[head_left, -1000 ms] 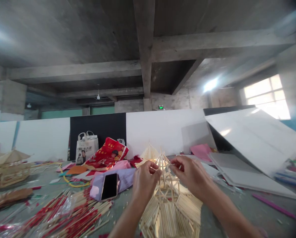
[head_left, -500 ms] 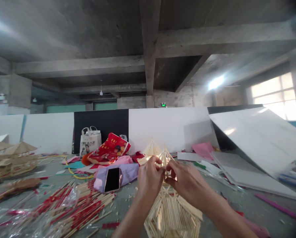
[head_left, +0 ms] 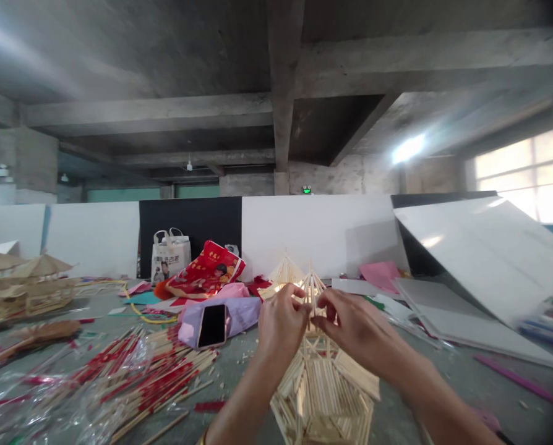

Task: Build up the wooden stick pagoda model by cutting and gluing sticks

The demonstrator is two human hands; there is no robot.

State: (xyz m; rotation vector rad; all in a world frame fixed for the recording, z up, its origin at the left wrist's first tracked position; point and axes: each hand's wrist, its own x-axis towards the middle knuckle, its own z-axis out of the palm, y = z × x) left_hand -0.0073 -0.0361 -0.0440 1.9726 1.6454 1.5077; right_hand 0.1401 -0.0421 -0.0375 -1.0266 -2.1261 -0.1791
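A: hands where?
B: left hand (head_left: 283, 318) and right hand (head_left: 348, 318) both curled in at the stick model (head_left: 323, 389), near its top, couldn't tell if gripping. It stood on the table (head_left: 232, 366), phone (head_left: 212, 326) to its left, loose sticks (head_left: 172, 375) too.

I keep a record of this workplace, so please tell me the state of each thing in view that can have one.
Stick model: standing, upper frame open
Left hand: at upper frame, grip unclear
Right hand: at upper frame, grip unclear
Phone: face up, screen dark
Loose sticks: heaped
White bag: upright, handles up
Red packaging: crumpled
White panel: slanting
Green sign: lit
Ceiling light: on
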